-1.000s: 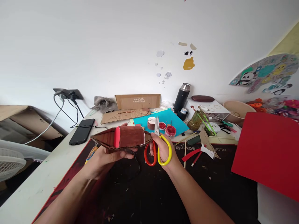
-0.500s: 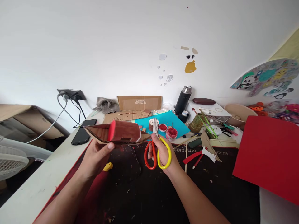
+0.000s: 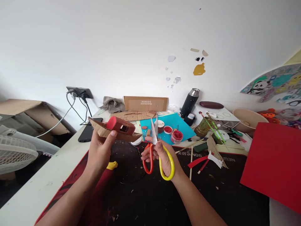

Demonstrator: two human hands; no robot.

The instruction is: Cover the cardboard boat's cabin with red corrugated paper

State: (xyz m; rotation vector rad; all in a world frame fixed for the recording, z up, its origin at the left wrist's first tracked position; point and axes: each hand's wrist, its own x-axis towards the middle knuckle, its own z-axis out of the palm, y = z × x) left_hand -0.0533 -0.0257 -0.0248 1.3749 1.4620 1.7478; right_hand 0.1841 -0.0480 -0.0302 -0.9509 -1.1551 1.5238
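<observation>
My left hand (image 3: 101,149) holds a small brown cardboard boat (image 3: 122,135) by its side, thumb on the near edge. The boat has a rounded cabin with a red end and a cut-out window. In my right hand (image 3: 162,155) are scissors (image 3: 154,138) with one red and one yellow handle loop, blades pointing up and slightly apart. The blades stand to the right of the boat, not touching it. Behind them, a teal sheet (image 3: 185,125) bears paint pots, among them an open red one (image 3: 176,135).
A black mat (image 3: 145,197) covers the desk. A phone (image 3: 87,133) and a fan (image 3: 16,153) are at left. A thermos (image 3: 190,102), brushes in a jar (image 3: 202,127) and a large red sheet (image 3: 272,163) are at right. A yellow object (image 3: 112,165) lies near my left wrist.
The boat has turned and tilted, so its cabin window now shows. The scissor blades have opened a little. The whole view has shifted slightly left.
</observation>
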